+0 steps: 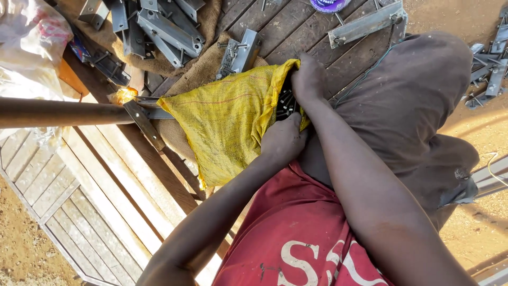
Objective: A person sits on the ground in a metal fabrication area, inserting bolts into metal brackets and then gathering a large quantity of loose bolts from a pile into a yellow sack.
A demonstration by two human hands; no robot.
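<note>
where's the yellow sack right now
In the head view the yellow sack lies centre-left on the wooden bench, over burlap, its open mouth held by the left hand and right hand.

A person seen from above, in a red shirt and dark trousers, holds open a yellow woven sack (225,124) at centre frame. The left hand (283,140) grips its lower edge; the right hand (308,79) grips the upper edge. Grey metal brackets (169,29) lie on burlap in the upper left.
</note>
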